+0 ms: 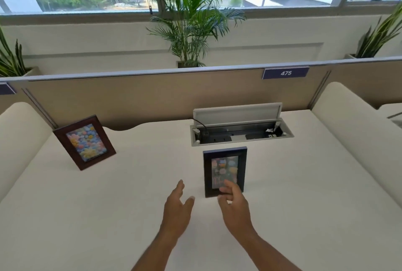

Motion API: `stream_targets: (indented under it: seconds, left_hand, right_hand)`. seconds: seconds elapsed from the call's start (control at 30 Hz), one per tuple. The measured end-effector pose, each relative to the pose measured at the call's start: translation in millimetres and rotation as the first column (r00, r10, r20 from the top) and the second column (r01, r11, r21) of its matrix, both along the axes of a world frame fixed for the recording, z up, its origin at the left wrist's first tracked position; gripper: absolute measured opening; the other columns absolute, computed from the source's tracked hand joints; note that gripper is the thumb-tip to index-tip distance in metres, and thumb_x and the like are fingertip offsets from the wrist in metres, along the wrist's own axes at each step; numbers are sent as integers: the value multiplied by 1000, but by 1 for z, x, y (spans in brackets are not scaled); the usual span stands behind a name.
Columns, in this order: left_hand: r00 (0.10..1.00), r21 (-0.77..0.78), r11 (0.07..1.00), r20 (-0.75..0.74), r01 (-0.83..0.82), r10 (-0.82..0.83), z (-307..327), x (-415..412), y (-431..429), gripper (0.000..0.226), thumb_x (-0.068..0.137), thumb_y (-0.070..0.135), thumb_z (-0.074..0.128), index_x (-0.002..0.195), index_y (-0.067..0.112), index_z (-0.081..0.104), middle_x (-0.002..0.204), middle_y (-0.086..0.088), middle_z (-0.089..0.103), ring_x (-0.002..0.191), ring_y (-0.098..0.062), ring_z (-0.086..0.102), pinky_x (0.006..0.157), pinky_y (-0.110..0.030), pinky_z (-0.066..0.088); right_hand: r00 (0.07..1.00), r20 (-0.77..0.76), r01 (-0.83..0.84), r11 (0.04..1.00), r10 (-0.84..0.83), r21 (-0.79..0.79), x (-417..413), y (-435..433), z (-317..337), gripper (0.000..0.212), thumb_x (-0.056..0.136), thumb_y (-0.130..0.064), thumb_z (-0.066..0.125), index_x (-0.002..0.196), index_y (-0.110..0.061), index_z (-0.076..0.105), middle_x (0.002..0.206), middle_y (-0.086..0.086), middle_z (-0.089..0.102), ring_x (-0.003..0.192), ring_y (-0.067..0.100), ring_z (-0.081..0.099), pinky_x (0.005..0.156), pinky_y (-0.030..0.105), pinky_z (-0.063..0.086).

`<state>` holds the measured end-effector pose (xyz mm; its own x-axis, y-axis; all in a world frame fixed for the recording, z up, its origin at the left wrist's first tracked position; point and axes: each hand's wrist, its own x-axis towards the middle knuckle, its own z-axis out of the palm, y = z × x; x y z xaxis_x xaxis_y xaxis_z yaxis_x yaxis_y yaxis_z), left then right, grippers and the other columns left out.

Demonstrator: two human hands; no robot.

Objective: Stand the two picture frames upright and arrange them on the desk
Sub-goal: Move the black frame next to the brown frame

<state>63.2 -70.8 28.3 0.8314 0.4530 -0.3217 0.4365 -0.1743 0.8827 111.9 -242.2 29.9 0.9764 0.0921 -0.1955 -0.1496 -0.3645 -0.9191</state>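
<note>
Both hands, left [177, 205] and right [233, 202], hover open just before the upright black frame [225, 170]; brown frame [84, 142] stands far left.

the bench [282, 216] lies bare in front and to the right, giving wide room for a hand. the brown frame [84, 142] stands at the back left, the dark frame [225, 170] near the middle, with a broad gap between them. just behind the dark frame, the open cable box [239, 131] and its raised lid [237, 114] block the way.

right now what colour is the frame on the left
Reddish-brown wood, around a pastel flower picture; the left frame shows best in the head view.
</note>
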Motion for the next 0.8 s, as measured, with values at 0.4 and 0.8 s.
stream_targets:
  seconds: [0.4, 0.8]
  left_hand:
    - [998, -47, 997, -25, 63, -64, -7, 27, -47, 71, 105, 16, 62, 166, 23, 29, 171, -4, 38, 156, -25, 39, 126, -48, 39]
    - [994, -52, 994, -43, 96, -98, -13, 31, -61, 68, 103, 7, 60, 160, 35, 36, 151, 8, 60, 135, -14, 57, 118, -41, 49]
  right_hand:
    - [991, 4, 130, 984, -131, -119, 38, -54, -11, 65, 100, -23, 64, 157, -17, 34, 160, 5, 42, 146, 26, 43, 116, 42, 44]
    - [994, -107, -10, 999, 4, -52, 43, -55, -26, 63, 100, -19, 65, 156, -23, 37, 153, 2, 52, 142, 23, 49, 112, 39, 45]
